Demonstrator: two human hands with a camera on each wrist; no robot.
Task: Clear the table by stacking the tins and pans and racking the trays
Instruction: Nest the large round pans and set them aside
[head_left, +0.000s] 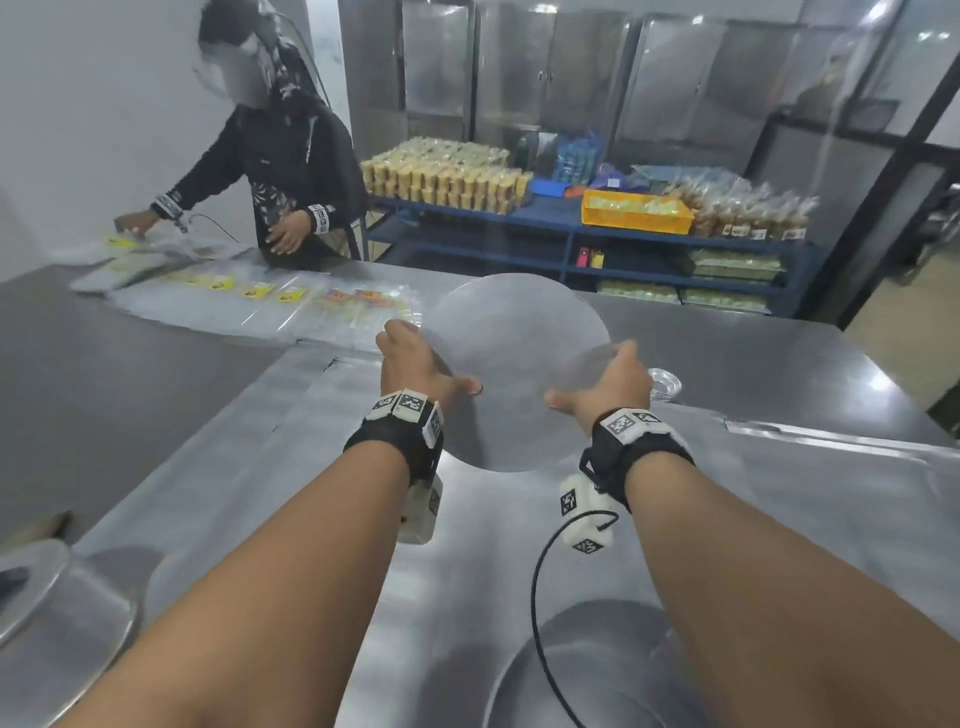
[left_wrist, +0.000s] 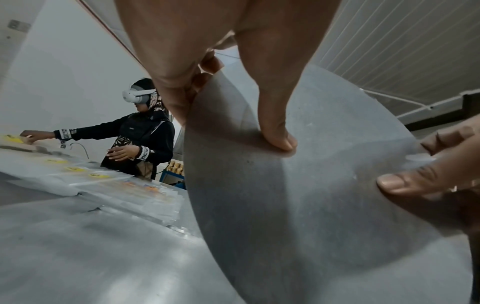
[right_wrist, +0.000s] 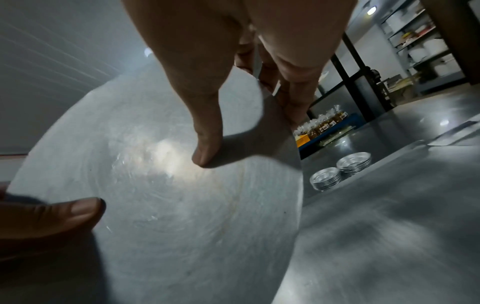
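A large flat round metal tray (head_left: 514, 364) hangs tilted above the steel table (head_left: 779, 493), held by both hands. My left hand (head_left: 436, 358) pinches its left edge, with the thumb (left_wrist: 280, 131) on top and the fingers underneath. My right hand (head_left: 592, 376) pinches the right edge the same way, thumb (right_wrist: 207, 139) pressed on the tray's face (right_wrist: 168, 205). Two short stacks of small round tins (right_wrist: 326, 181) (right_wrist: 354, 161) stand on the table to the right of the tray; the head view shows one of them (head_left: 664, 384) past my right hand.
Another round tray (head_left: 571, 665) lies on the table between my forearms, and a round pan (head_left: 52, 597) sits at the near left. At the table's far left another person (head_left: 280, 156) handles plastic packets (head_left: 260, 306). A blue shelf (head_left: 571, 228) of packaged food stands behind.
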